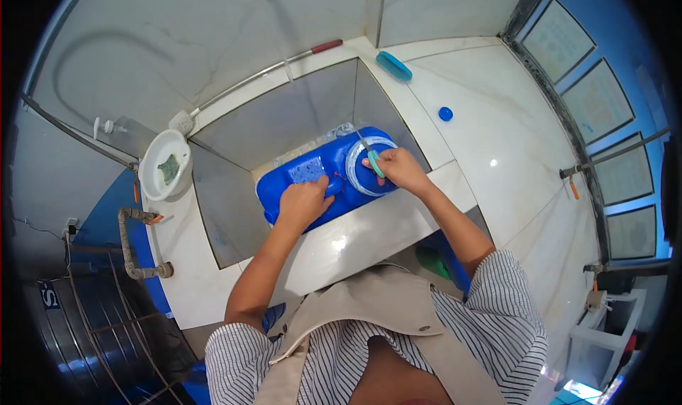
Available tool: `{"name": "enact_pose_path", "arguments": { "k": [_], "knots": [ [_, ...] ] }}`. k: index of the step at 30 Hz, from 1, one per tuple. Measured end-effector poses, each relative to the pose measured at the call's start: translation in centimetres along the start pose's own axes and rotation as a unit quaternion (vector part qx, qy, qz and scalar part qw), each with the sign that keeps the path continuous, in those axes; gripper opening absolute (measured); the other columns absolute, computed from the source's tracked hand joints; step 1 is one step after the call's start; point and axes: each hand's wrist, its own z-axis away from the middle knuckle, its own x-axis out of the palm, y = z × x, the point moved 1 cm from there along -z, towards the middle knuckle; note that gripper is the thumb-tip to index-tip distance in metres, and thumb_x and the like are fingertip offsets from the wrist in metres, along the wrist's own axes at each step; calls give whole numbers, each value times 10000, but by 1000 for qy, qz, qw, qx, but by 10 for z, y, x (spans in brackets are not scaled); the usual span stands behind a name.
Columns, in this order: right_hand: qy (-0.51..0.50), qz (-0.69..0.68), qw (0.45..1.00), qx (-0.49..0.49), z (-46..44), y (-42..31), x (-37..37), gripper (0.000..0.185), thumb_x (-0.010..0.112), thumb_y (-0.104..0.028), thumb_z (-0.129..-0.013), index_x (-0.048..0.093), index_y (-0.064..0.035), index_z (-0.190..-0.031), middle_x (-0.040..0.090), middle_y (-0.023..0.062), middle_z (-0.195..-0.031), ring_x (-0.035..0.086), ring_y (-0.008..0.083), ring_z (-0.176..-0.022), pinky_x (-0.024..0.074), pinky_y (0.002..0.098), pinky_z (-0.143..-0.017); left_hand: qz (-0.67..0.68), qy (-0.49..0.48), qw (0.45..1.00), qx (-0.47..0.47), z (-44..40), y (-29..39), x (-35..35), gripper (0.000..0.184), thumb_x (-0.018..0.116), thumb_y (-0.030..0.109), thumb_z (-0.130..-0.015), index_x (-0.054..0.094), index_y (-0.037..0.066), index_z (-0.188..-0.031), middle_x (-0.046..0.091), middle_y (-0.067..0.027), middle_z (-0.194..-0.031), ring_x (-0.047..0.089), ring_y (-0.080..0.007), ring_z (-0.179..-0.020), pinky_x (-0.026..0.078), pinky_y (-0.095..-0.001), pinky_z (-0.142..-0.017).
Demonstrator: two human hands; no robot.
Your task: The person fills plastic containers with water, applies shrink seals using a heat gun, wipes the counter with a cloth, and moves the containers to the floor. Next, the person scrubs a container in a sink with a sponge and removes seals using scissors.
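Note:
A blue plastic jug (273, 192) lies tilted in the grey-walled sink basin (241, 146). Its wide round lid (361, 172), ringed in a whitish band, faces up at the right end. My left hand (304, 204) is closed around the jug's moulded handle, near a small red string or tie. In my right hand (401, 169) are teal-handled scissors (374, 158), held over the lid with the blades pointing up and away from me. Whether the blades touch the band, I cannot tell. Crumpled clear plastic (341, 130) sits behind the jug.
A white bowl (165, 165) with a green scrubbing pad and a pump bottle (121, 131) stand left of the basin. Along the back ledge lies a long-handled brush (256, 74). A teal brush (393, 66) and a small blue cap (445, 114) rest on the right counter.

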Motion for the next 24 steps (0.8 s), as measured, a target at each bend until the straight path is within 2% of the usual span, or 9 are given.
{"name": "enact_pose_path", "arguments": {
  "k": [1,2,3,5,6,9,15,21,24],
  "knots": [
    [75,122,984,-101,-5,-14,-2,425,661,-449,-763,592,-43,-660,558,94,-532,409,231,-350,387,379,-436,-2,8,1000,5,1,-2,0,295,649,307,-754,544,55,-865,632,-144,-664,626,-317,-604,500,-413,-522],
    [116,290,937,-156,-4,-28,-6,288,692,-276,-736,565,-19,-764,586,137,-665,541,362,-580,444,443,-625,1,12,1000,8,2,-3,2,293,650,308,-753,543,56,-860,631,-145,-663,627,-316,-604,499,-413,-520],
    [113,293,936,-156,-7,-34,-9,288,692,-276,-736,565,-19,-764,586,137,-665,541,362,-580,444,443,-625,4,12,1000,6,3,-4,5,293,650,308,-753,543,56,-860,631,-145,-663,627,-316,-604,499,-413,-520],
    [100,346,847,-390,-15,-51,-12,257,687,-104,-698,511,-22,-866,588,155,-831,559,373,-839,440,436,-730,9,9,1000,1,6,-6,3,297,656,308,-749,539,57,-856,630,-148,-659,627,-314,-604,497,-412,-515],
    [16,368,861,-351,-20,-57,-11,325,652,15,-680,466,-31,-943,546,146,-904,520,348,-939,426,407,-789,8,10,1000,-2,8,-8,2,297,656,308,-749,539,57,-856,630,-148,-659,627,-314,-604,497,-412,-515],
    [-63,385,835,-388,-33,-67,-13,264,647,-5,-689,481,-31,-893,559,133,-860,539,349,-876,444,420,-747,15,16,1000,0,11,-13,4,304,663,309,-746,534,55,-855,629,-146,-657,626,-312,-601,495,-413,-511],
    [-61,443,750,-488,-35,-68,3,192,623,-52,-708,492,-35,-848,568,136,-760,575,357,-778,464,436,-662,30,26,999,-1,19,-25,9,315,685,302,-711,543,70,-869,626,-125,-650,615,-310,-578,487,-413,-495],
    [61,283,917,-274,-70,-77,9,239,640,-116,-724,550,5,-910,617,208,-808,601,383,-783,471,434,-690,31,40,998,-30,26,-33,3,311,689,305,-708,555,69,-860,623,-126,-645,618,-303,-588,490,-412,-509],
    [129,268,925,-237,-122,-57,-9,276,650,-175,-738,576,5,-933,626,214,-825,600,399,-794,477,423,-696,30,82,995,-38,31,-48,12,322,673,323,-728,548,52,-849,625,-137,-652,619,-306,-583,492,-412,-496]
  ]
}}
